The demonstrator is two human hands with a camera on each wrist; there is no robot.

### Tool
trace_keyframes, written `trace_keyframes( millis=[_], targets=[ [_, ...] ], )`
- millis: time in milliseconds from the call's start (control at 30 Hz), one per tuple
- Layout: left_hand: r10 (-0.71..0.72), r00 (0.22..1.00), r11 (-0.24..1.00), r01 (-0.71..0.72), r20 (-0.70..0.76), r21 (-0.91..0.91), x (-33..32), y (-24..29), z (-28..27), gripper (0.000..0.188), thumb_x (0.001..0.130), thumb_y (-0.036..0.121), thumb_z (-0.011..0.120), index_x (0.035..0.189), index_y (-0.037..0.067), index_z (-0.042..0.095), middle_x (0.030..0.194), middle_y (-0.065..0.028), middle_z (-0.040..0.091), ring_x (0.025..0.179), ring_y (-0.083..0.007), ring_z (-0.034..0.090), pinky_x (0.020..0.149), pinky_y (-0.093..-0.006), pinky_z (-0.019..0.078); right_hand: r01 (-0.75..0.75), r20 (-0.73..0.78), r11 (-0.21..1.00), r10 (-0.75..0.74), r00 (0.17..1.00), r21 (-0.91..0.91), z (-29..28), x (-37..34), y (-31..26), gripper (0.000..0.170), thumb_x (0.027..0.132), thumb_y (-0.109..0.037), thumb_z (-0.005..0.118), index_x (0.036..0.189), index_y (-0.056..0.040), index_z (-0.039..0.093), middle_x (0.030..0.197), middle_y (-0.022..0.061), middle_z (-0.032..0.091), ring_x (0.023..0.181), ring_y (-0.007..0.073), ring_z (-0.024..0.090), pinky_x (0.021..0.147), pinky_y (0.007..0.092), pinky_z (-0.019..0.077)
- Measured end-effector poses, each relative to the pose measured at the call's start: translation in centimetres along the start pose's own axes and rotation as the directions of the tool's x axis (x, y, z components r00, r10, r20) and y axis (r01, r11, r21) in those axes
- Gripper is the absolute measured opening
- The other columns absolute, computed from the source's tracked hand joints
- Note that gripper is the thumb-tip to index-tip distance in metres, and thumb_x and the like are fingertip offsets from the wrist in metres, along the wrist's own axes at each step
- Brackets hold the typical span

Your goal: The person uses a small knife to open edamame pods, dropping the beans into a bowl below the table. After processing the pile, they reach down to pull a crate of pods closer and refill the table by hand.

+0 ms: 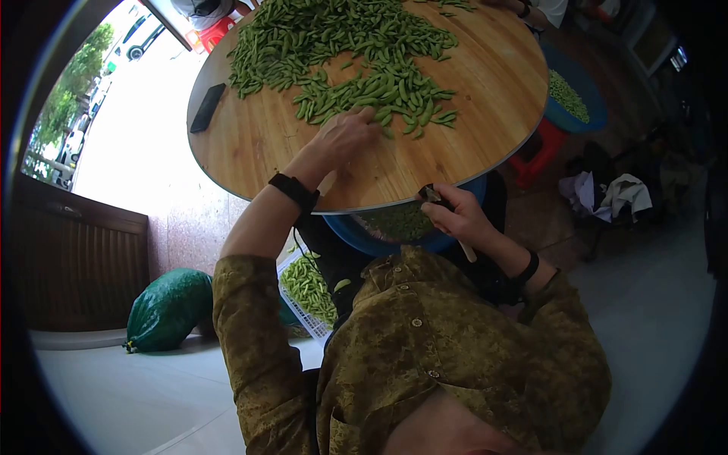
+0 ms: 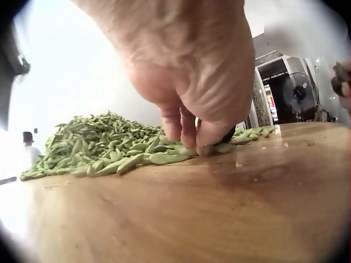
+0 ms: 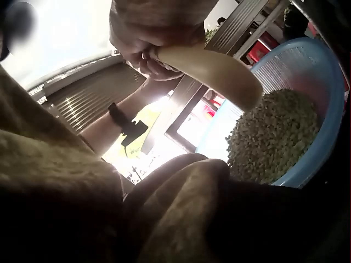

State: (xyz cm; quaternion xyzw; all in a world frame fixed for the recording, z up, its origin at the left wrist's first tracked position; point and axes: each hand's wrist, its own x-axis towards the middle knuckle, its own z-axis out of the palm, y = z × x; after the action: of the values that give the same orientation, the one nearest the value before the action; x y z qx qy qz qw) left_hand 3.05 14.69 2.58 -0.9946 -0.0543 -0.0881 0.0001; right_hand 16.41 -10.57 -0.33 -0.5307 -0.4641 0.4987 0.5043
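Green pods (image 1: 387,83) lie heaped on the round wooden table (image 1: 485,98). The left hand (image 1: 345,139) reaches over the heap's near edge. In the left wrist view the fingers of that hand (image 2: 189,71) point down and touch the pods (image 2: 131,156) at the table surface; the thumb is hard to make out. Beyond the table's near edge, the right hand (image 1: 462,220) grips a tool with a pale wooden handle (image 3: 219,74) and a dark end (image 1: 430,194). In the right wrist view the handle sticks out below the right hand (image 3: 162,27).
A blue basin (image 3: 329,109) of shelled beans (image 3: 274,137) sits under the table's near edge. A white basket (image 1: 312,322) of pods stands at the left. A dark phone (image 1: 207,108) lies on the table. Another blue basin (image 1: 588,125) and a green sack (image 1: 171,307) are farther out.
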Motion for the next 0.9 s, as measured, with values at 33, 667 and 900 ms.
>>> trace_keyframes(
  millis=[33,667,900],
  targets=[
    [0.066,0.997,0.998,-0.065,-0.034,0.017,0.3,-0.2,-0.1,0.025,0.075,0.002,0.058,0.100,0.005,0.057,0.104,-0.0132,0.050,0.095,-0.0337,0.055,0.076,-0.0409,0.0460,-0.009,0.013,0.995,0.008,1.000,0.100,-0.1,0.0,-0.1,0.026,0.091,-0.014,0.058,0.112,0.0012,0.054,0.072,0.0003,0.051,0.055,0.0044,0.045,0.048,0.0209,0.0346],
    [-0.551,0.826,0.014,0.155,0.122,-0.988,-3.2,10.2,0.4,0.016,0.081,0.006,0.067,0.093,0.000,0.059,0.082,-0.0037,0.066,0.072,-0.0108,0.060,0.064,-0.0260,0.0469,-0.035,0.078,0.788,-0.017,0.997,0.614,0.8,1.8,-1.3,0.017,0.098,-0.016,0.045,0.110,-0.0049,0.050,0.077,0.0024,0.052,0.055,0.0054,0.046,0.044,0.0187,0.0367],
    [-0.573,0.769,-0.297,0.126,0.283,-0.946,-3.9,10.6,0.7,0.013,0.081,0.004,0.067,0.093,0.001,0.067,0.078,0.0014,0.064,0.069,-0.0048,0.055,0.061,-0.0191,0.0416,-0.021,0.128,0.855,-0.053,0.990,0.518,1.1,1.8,-1.8,0.034,0.099,-0.018,0.043,0.131,-0.0062,0.044,0.077,0.0013,0.051,0.055,0.0044,0.044,0.044,0.0179,0.0361]
  ],
)
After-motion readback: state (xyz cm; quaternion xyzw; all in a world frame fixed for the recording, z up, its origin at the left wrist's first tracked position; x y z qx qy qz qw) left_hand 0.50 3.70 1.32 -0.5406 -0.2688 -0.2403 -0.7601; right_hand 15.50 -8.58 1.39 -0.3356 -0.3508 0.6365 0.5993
